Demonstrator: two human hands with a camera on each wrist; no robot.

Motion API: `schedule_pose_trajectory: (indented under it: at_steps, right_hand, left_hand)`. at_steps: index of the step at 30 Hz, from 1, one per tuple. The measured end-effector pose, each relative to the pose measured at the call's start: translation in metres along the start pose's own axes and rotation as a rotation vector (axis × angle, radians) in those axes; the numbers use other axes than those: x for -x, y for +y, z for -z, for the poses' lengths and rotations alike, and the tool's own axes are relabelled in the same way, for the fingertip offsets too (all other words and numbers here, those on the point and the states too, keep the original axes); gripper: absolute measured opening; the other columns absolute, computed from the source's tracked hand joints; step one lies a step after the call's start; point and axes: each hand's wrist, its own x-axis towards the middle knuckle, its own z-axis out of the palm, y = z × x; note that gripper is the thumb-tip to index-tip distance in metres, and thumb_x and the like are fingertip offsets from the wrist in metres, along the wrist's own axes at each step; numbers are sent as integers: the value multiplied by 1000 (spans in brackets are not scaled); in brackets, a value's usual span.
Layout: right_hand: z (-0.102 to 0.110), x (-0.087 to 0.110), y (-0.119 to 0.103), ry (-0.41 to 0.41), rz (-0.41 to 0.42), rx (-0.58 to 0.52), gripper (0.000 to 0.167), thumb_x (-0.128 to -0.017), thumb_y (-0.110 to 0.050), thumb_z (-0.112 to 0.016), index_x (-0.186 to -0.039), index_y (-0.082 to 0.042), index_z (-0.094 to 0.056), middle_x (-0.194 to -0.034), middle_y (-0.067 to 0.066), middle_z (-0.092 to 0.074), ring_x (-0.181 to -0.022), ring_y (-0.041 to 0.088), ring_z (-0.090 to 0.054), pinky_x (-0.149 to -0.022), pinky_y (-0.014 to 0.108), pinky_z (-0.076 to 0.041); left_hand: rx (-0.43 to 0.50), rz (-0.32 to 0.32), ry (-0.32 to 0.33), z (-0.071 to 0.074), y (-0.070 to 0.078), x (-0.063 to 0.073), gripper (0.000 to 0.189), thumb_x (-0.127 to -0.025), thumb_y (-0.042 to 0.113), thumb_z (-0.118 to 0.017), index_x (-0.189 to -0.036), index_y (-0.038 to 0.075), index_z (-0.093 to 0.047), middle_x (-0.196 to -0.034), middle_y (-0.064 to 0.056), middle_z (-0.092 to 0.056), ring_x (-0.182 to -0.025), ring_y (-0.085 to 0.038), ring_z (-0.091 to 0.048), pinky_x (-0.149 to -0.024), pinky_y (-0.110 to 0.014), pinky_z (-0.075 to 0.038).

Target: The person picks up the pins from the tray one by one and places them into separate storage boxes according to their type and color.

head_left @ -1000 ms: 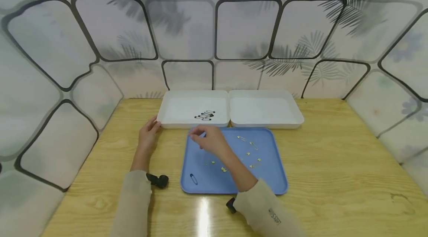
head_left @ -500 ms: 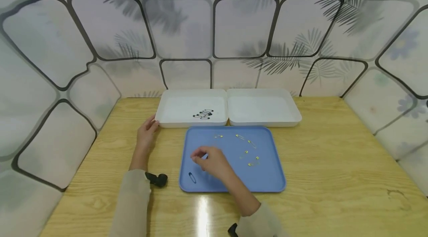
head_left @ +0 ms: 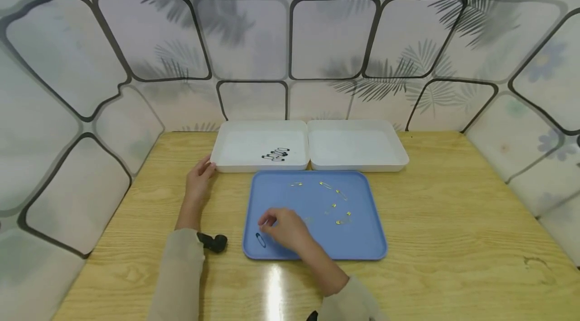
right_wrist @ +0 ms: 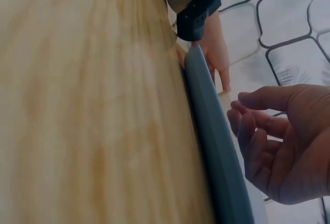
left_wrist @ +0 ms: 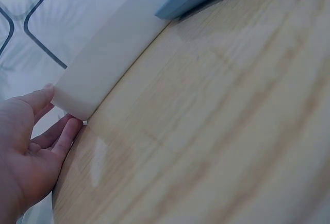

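Note:
In the head view, my right hand (head_left: 285, 230) hovers over the front left of the blue tray (head_left: 362, 245), fingers loosely curled and thumb near them. Just below its fingertips lies a black safety pin (head_left: 260, 240). The right wrist view shows nothing between those fingers. My left hand (head_left: 198, 180) touches the front left corner of the left white tray (head_left: 240, 140), its fingertips against the outer wall. In that white tray lies a small heap of black safety pins (head_left: 276, 154).
Several gold safety pins, among them one pin (head_left: 325, 185) near the back, are scattered across the blue tray. A second white tray (head_left: 358, 142) stands to the right, side by side with the first. All stand on a wooden table (head_left: 453, 210) before a patterned backdrop (head_left: 254, 39).
My right hand has come from the blue tray's back left toward its front left, down close to the lone black safety pin. The left hand stays at the white tray's corner.

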Motion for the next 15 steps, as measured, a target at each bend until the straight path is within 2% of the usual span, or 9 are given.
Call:
schedule_pose_trajectory:
  at_steps: [3, 8, 10, 15]
  right_hand:
    - [-4, 0, 4, -8, -6, 27, 7, -77, -12, -69, -83, -15, -68, -68, -10, -55, -64, 8, -50, -57, 24, -41]
    - [-10, 1, 7, -49, -23, 74, 16, -74, -22, -75, -86, -16, -66, -66, -11, -52, -58, 6, -47, -52, 23, -39]
    - [-12, 1, 8, -63, -9, 105, 20, -73, -25, -77, -86, -17, -65, -64, -12, -50, -56, 5, -45, -50, 22, -38]
    - [-15, 1, 9, -64, 52, 160, 20, -72, -21, -79, -84, -18, -63, -61, -13, -47, -53, 3, -43, -48, 21, -36]
  left_hand:
    - [-3, -1, -4, 0, 0, 0, 44, -96, 16, -50, -138, 7, -41, -130, -19, -46, -111, -27, -47, -97, -32, -36]
    - [-6, -3, -8, 1, -1, -1, 45, -96, 16, -51, -138, 7, -41, -132, -19, -45, -114, -29, -46, -98, -33, -35]
    - [-2, -2, -10, 1, -2, -1, 45, -96, 17, -51, -138, 7, -41, -132, -19, -45, -114, -29, -46, -99, -33, -35]
    - [-14, 15, -11, 1, -2, -1, 47, -95, 22, -51, -139, 9, -41, -132, -16, -45, -112, -26, -48, -98, -31, -36]
